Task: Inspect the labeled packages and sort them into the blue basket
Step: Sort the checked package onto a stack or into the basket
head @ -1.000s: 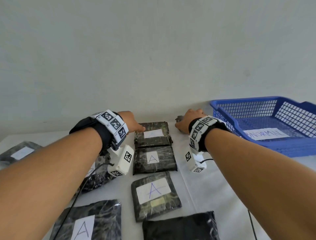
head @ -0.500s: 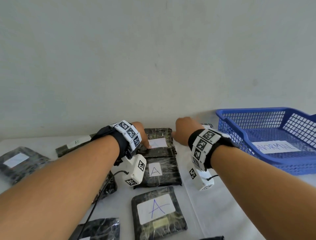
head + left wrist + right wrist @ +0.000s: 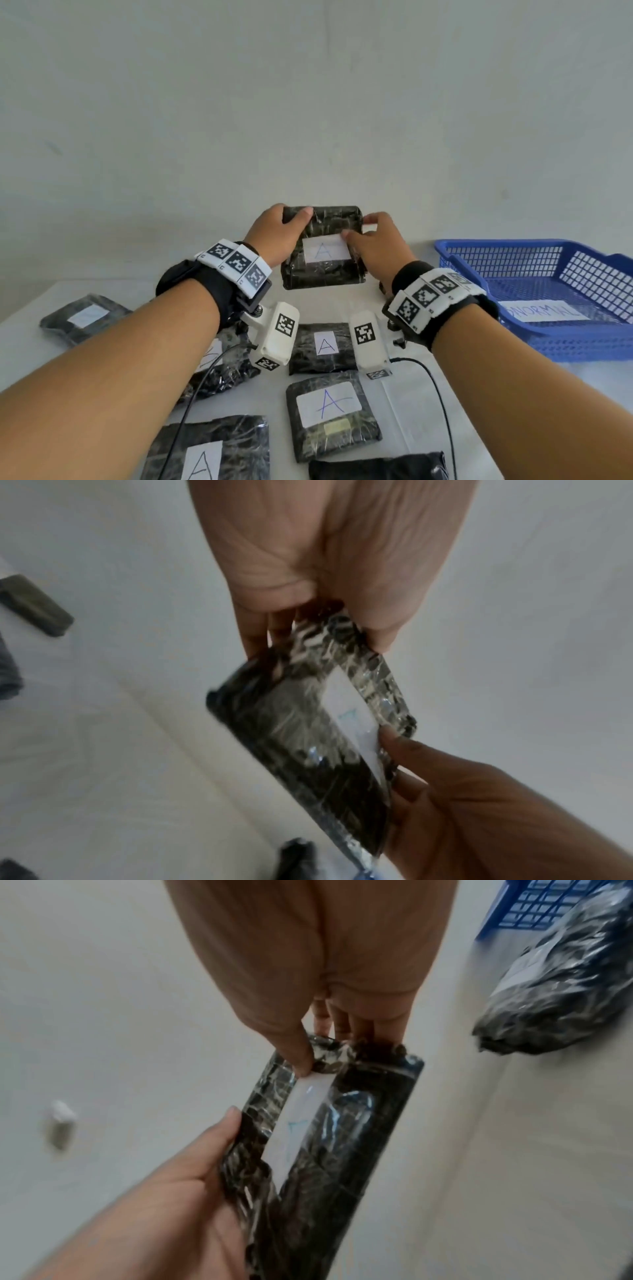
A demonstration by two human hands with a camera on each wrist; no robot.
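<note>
Both hands hold one black plastic-wrapped package point(image 3: 322, 270) up off the table, tilted so its white label with a blue "A" faces me. My left hand point(image 3: 274, 236) grips its left edge, thumb on the front. My right hand point(image 3: 373, 240) pinches its right edge, thumb at the label's corner. The same package point(image 3: 308, 723) shows edge-on in the left wrist view, and in the right wrist view the package point(image 3: 342, 1137) is seen the same way. The blue basket point(image 3: 479, 257) stands at the right with a paper reading "NORMAL" inside.
Several more black packages lie on the white table point(image 3: 428, 428): two labelled "A" in a column under my hands point(image 3: 325, 349) point(image 3: 330, 414), another "A" point(image 3: 209, 452) at the bottom left, one with a blank label point(image 3: 84, 317) far left. A package point(image 3: 565, 974) lies beside the basket.
Both hands closed on the farthest package of the middle column, lifted it off the table and tilted its label towards me. The head view also shifted upward.
</note>
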